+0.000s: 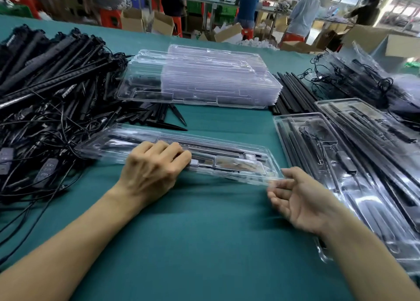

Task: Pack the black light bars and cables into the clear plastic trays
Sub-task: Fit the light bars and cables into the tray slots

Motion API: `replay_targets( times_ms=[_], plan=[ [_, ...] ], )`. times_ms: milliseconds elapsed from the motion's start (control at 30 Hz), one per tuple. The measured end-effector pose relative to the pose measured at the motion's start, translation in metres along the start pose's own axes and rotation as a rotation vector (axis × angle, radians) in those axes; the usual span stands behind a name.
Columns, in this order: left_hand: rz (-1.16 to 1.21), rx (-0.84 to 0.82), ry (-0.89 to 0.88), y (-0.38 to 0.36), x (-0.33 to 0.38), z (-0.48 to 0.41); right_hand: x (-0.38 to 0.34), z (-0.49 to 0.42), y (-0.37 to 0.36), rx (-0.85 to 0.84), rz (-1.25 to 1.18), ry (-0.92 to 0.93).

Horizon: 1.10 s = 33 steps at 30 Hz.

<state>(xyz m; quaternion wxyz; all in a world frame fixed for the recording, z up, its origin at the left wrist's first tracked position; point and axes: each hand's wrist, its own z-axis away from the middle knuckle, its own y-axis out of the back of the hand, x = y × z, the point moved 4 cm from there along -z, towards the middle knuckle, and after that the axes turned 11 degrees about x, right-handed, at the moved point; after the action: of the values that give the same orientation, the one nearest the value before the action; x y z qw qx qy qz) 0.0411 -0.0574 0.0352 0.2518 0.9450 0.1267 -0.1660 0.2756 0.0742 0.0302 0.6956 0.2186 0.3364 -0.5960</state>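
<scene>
Clear tray, centre of green table, blurred, black bar and card seen through plastic. Left hand: knuckles up, fingers curled over tray's near edge, gripping it. Right hand: palm up, fingers loosely spread, holding nothing, fingertips at tray's right corner; contact unclear. Left: tangled pile of black light bars and cables. Behind: stack of empty trays. Right: loose black rods, filled trays.
</scene>
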Motion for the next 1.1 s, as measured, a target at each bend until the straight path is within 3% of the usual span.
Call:
replay_targets(
  times_ms=[267,733,1100],
  plan=[
    [0.071,0.042,-0.001,-0.002,-0.002,0.002,-0.010,-0.011,-0.003,-0.043,0.330,0.049],
    [0.083,0.046,-0.048,0.001,0.004,-0.002,-0.002,-0.012,-0.007,-0.209,0.159,-0.019],
    [0.068,-0.032,-0.032,0.000,0.005,-0.005,0.002,-0.012,-0.006,-0.219,0.251,-0.044]
  ],
)
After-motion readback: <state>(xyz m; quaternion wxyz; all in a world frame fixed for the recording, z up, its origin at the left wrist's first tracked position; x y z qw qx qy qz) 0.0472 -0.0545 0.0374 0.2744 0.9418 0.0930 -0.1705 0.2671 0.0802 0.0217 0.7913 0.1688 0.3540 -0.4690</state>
